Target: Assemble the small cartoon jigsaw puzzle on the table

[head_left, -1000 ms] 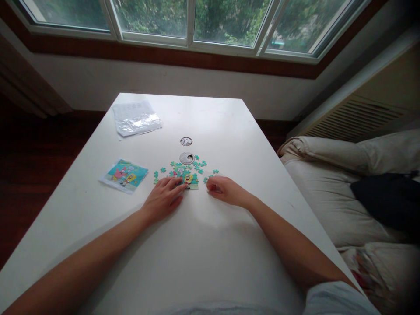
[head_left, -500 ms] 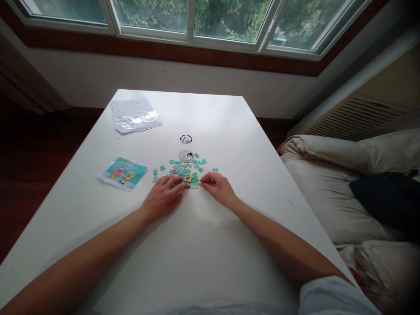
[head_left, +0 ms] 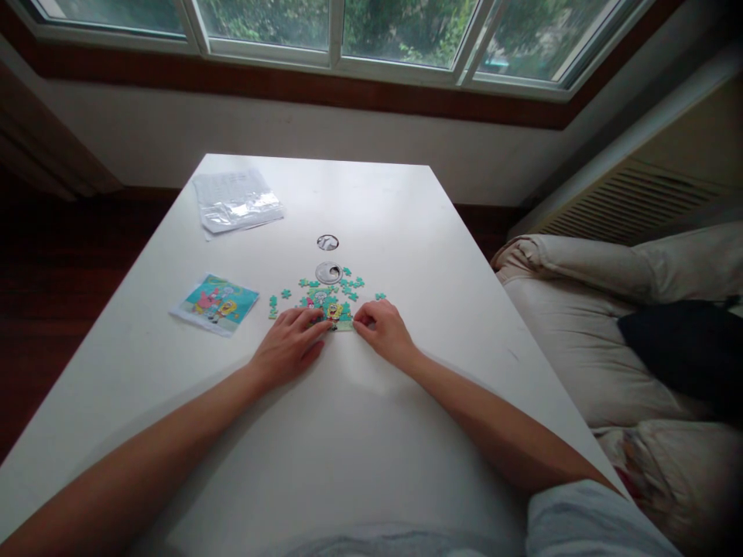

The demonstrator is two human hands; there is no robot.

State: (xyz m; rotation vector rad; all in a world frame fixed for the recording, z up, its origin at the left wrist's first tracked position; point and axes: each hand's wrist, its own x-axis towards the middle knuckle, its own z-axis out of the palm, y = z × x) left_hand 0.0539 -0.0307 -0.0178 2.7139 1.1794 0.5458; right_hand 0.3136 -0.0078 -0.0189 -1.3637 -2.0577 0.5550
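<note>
Fingers of the left hand [head_left: 287,344]: slightly apart, palm downward, the tips resting on the left part and near edge of a partly joined jigsaw puzzle [head_left: 333,311]. Fingers of the right hand [head_left: 384,329]: bent, with thumb and forefinger close to each other at the puzzle's right edge; whether their tips meet or grip a piece cannot be told at this size. The puzzle lies flat between the two hands, its printed side up, with a yellow figure visible near the middle and the left part covered by fingers.

Loose pieces [head_left: 353,288], mostly green, lie scattered beyond the puzzle and to both sides of it. Just past them is a round grey cap [head_left: 329,272] with a small opening, and farther along a dark-rimmed circle [head_left: 327,242]. Left of the puzzle, well apart from it, lies a picture card [head_left: 217,303] with cartoon figures; a clear plastic bag [head_left: 235,201] lies near the far left corner of the white table [head_left: 348,449]. Outside the table: a pale sofa [head_left: 572,340] bearing a dark cloth [head_left: 679,352] on the right, and a window [head_left: 267,27] beyond.
</note>
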